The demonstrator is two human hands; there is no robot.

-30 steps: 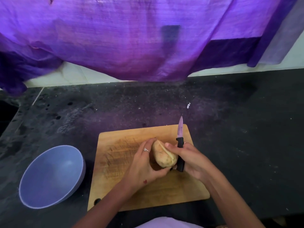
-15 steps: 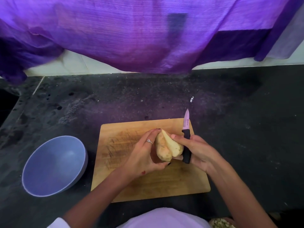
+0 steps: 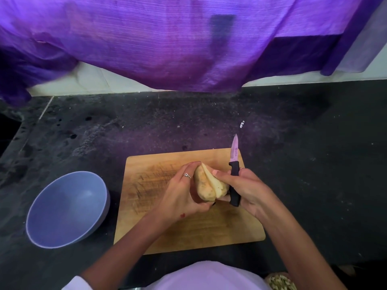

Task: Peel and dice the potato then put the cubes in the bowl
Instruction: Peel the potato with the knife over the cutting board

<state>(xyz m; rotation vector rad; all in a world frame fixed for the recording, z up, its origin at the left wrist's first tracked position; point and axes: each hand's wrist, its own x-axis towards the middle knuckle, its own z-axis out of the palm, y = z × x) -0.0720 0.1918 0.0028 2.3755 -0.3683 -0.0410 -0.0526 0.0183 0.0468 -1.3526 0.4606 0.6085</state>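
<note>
A potato [image 3: 206, 186], with a pale peeled strip down its right side, is held just above the wooden cutting board [image 3: 159, 231]. My left hand [image 3: 180, 195] grips it from the left, fingers curled behind it. My right hand [image 3: 243, 189] holds a small knife [image 3: 234, 162] by its black handle, blade pointing away from me, while its thumb presses on the potato's peeled side. An empty blue bowl [image 3: 67, 208] sits on the counter to the left of the board.
The dark stone counter [image 3: 314, 164] stretches around the board, with a small white scrap [image 3: 242, 124] beyond the knife tip. A purple cloth [image 3: 167, 42] hangs over the back wall. A woven object [image 3: 280, 281] shows at the bottom right edge.
The potato has been turned in my hands, showing more of the pale peeled strip. Both hands stay over the board's middle; the view has shifted slightly.
</note>
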